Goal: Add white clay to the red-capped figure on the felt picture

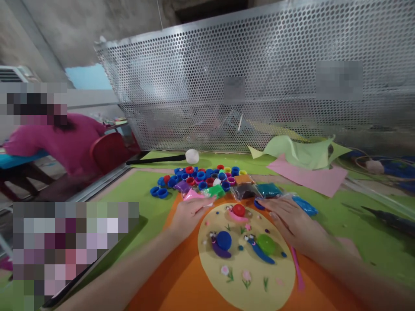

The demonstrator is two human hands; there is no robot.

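Between my two hands lies a pale yellow paper oval (223, 285) on an orange sheet (168, 268). It bears three clay snails with bottle-cap shells: one with a red cap (239, 210), one with a blue cap (223, 241), one with a green cap (266, 244). Small clay flowers and dots surround them. At the oval's upper left my left hand (191, 212) rests with fingers stretched, beside a pink clay packet (193, 195) and a green one (215, 191). My right hand (288, 214) lies flat at the upper right, fingertips by a dark blue cap (259, 204).
Many loose bottle caps (201, 175) are piled behind the clay packets. A black stick with a white ball (192, 156) lies farther back. Pink paper (311, 175) and crumpled green paper (292, 151) sit right, before a perforated metal panel (207, 95). A person in pink (61, 138) sits left.
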